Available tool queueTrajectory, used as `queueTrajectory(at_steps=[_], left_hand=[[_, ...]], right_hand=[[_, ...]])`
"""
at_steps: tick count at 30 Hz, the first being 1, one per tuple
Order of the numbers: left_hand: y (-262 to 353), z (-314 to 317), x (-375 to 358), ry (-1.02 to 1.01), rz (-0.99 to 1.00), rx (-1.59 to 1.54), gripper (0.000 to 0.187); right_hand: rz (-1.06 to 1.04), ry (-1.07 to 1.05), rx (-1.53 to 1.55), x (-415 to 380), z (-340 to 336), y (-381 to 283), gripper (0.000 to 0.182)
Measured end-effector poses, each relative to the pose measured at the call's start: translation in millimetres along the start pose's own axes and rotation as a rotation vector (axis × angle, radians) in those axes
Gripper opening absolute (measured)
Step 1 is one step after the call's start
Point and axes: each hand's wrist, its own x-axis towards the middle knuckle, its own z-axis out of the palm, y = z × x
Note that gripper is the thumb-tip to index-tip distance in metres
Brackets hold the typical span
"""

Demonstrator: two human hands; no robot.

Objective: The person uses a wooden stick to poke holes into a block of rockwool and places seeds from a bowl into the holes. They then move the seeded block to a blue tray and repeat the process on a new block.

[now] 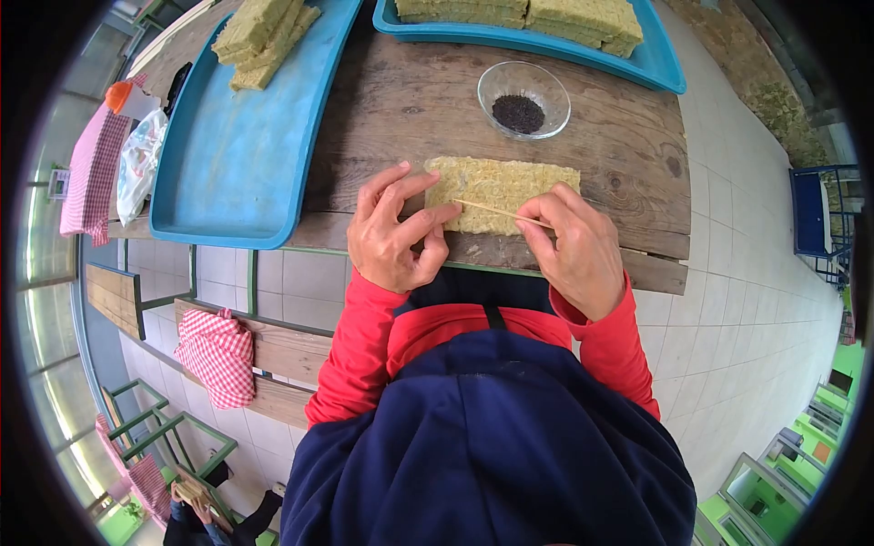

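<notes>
A yellowish, fibrous slab that looks like rockwool (514, 180) lies flat near the front edge of the wooden table. My right hand (583, 250) pinches a thin wooden skewer (496, 209) over the slab's right part. The skewer's tip points left and meets the slab's surface close to my left fingertips. Spread fingers of my left hand (398, 227) rest on the slab's left end, holding nothing. Just behind the slab stands a clear glass bowl (555, 96) with small black seeds (518, 114) at its bottom.
A blue tray (238, 173) on the left bears stacked slabs (259, 41). Another blue tray (510, 35) at the back holds more slabs (583, 18). A plastic bag (139, 164) lies by the left tray. A checkered cloth bundle (215, 355) sits on the bench (287, 355). Another person's hands show lower left.
</notes>
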Motion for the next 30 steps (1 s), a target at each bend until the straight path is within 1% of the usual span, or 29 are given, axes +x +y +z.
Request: queueTrajectory(at_steps=[4, 6, 10, 18, 22, 25, 27, 30], left_hand=[[0.9, -0.3, 0.9, 0.002, -0.007, -0.002, 0.029], [-0.3, -0.2, 2.5, 0.03, 0.035, 0.039, 0.03], [-1.0, 0.2, 2.3, 0.029, 0.04, 0.039, 0.029], [-0.7, -0.1, 1.9, 0.031, 0.033, 0.039, 0.028], [-0.8, 0.4, 2.2, 0.034, 0.035, 0.036, 0.028], [-0.7, 0.6, 1.6, 0.036, 0.038, 0.036, 0.028], [0.0, 0.1, -0.1, 0.007, 0.0, -0.008, 0.029], [0.4, 0.3, 0.4, 0.012, 0.001, -0.013, 0.03]], right_hand=[[0.016, -0.018, 0.037, 0.1, -1.5, 3.0, 0.007], [0.03, -0.003, 0.055, 0.3, -3.4, 2.9, 0.008], [0.036, 0.025, 0.036, 0.0, -4.3, 2.8, 0.007], [0.026, -0.028, -0.044, -0.3, -1.1, -5.2, 0.006], [0.034, -0.027, -0.017, 0.1, -1.2, -1.8, 0.006], [0.04, -0.003, 0.029, 1.5, -3.6, 0.0, 0.006], [0.073, 0.045, -0.005, 3.0, -5.6, 3.1, 0.006], [0.076, 0.043, -0.023, 3.8, -4.9, 7.4, 0.007]])
